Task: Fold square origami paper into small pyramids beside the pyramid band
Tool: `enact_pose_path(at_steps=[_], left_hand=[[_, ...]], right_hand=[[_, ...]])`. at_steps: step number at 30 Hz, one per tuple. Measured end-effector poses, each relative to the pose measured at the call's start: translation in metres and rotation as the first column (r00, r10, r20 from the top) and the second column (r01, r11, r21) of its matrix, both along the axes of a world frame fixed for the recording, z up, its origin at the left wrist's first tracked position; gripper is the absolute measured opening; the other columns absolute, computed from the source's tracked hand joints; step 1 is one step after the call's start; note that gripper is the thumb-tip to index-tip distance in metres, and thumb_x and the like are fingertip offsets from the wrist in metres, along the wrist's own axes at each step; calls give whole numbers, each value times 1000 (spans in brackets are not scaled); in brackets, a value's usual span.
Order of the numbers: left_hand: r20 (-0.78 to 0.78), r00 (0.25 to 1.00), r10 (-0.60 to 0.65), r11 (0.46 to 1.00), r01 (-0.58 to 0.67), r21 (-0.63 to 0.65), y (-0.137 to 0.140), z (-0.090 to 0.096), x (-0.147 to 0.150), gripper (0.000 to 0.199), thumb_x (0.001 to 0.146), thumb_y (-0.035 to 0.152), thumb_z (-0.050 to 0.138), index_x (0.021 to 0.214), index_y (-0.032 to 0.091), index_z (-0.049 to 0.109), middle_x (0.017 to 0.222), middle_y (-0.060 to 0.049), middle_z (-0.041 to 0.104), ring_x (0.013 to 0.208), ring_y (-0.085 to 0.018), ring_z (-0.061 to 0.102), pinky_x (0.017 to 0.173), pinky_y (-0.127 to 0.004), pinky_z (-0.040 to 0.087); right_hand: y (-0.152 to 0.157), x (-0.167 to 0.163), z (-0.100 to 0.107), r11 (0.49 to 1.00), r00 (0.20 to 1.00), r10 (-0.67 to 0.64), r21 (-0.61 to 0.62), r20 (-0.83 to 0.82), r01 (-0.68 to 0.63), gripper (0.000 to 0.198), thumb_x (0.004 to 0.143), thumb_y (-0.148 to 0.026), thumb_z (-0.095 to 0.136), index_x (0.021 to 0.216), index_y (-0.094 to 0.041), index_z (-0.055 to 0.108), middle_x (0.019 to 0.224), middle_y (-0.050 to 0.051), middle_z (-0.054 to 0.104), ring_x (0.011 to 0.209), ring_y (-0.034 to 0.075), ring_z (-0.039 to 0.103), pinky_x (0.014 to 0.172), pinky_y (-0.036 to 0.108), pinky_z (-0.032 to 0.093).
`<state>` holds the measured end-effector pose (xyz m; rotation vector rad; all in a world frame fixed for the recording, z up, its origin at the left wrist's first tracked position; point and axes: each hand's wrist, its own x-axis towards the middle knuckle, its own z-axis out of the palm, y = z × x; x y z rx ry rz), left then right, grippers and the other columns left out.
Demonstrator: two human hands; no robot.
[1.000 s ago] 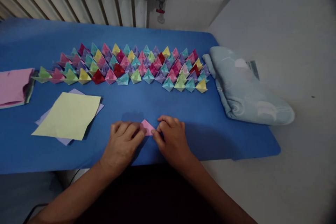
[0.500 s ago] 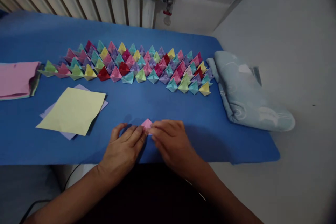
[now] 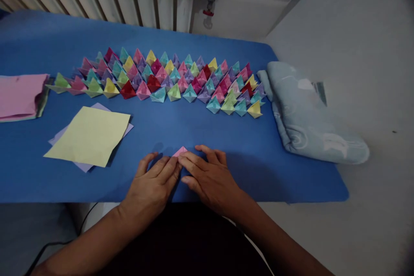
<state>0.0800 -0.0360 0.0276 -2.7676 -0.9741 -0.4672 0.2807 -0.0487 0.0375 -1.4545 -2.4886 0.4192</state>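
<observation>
A small folded piece of pink origami paper [image 3: 180, 152] lies on the blue table close to me, its pointed top showing above my fingertips. My left hand [image 3: 155, 181] holds its left side, index and middle fingertips on the paper and little finger held apart. Over its right side lies my right hand [image 3: 208, 177], fingers stretched and spread, with the thumb apart from the paper. The lower part of the paper is hidden under both hands.
Rows of colourful folded paper boats [image 3: 168, 79] span the table [image 3: 194, 131]. Yellow and purple square sheets [image 3: 90, 136] lie to the left, beside a pink paper stack [image 3: 22, 95]. A folded grey-blue blanket [image 3: 310, 116] sits at the right edge; a radiator [image 3: 123, 0] stands behind.
My right hand's fingers have spread and moved slightly left over the pink paper, covering more of it, with the thumb further out. My left hand stays almost still.
</observation>
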Motion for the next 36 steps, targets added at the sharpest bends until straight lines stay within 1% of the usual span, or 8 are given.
enact_pose_path(at_steps=[8,13,19,25,27,29,33,36], left_hand=[[-16,1000,10,998,-11,-60,-12,1,-5,41,92,1,33,123,10,57,127,-9,65,114,-24,59,107,-48,30],[-13,998,57,998,-58,-28,-18,3,-7,42,92,-1,31,124,5,56,125,-14,65,111,-27,61,100,-48,36],[-50,991,121,992,-122,-13,-25,3,-8,43,90,0,31,123,4,59,121,-16,67,107,-29,61,96,-50,39],[-67,970,234,972,-233,18,-26,9,-10,39,89,1,35,117,1,62,116,-19,67,105,-31,60,95,-50,40],[-20,976,217,976,-216,25,-21,8,-4,38,90,3,37,118,2,62,118,-20,66,109,-33,58,93,-48,41],[20,988,151,988,-152,20,-17,3,2,37,91,5,37,120,2,60,120,-21,64,109,-32,58,90,-45,44],[17,996,90,996,-90,5,-13,-6,10,39,91,3,34,125,-1,53,121,-23,63,103,-29,61,85,-41,47],[7,997,72,997,-72,1,-13,-6,10,40,92,3,35,129,-1,49,121,-23,63,105,-29,61,86,-42,48]], right_hand=[[-1,-4,-6,998,997,-53,40,49,51,41,103,-44,34,137,-29,51,141,-5,54,126,31,37,96,47,28],[-2,-4,-7,995,995,-56,85,78,49,41,102,-43,36,136,-27,53,142,-5,54,125,32,36,95,47,28],[-1,-7,-5,996,991,-62,65,115,54,41,100,-44,42,136,-27,53,140,2,56,124,33,40,93,49,32],[-2,-6,-3,993,998,-38,116,46,33,40,100,-42,44,134,-24,55,140,4,56,121,34,42,89,48,33],[-3,-6,-4,990,999,-35,134,29,31,40,100,-41,44,134,-23,55,140,4,55,121,34,42,90,48,32],[-4,-6,-6,989,999,-44,140,25,40,40,100,-40,44,134,-21,54,141,4,55,122,34,41,90,48,31],[-4,-7,-8,993,999,-37,113,6,36,39,100,-38,44,133,-20,54,141,3,55,122,33,41,90,47,31],[-1,-5,-5,995,997,-40,85,-64,46,34,100,-37,45,129,-22,57,139,0,57,121,32,41,92,46,30]])
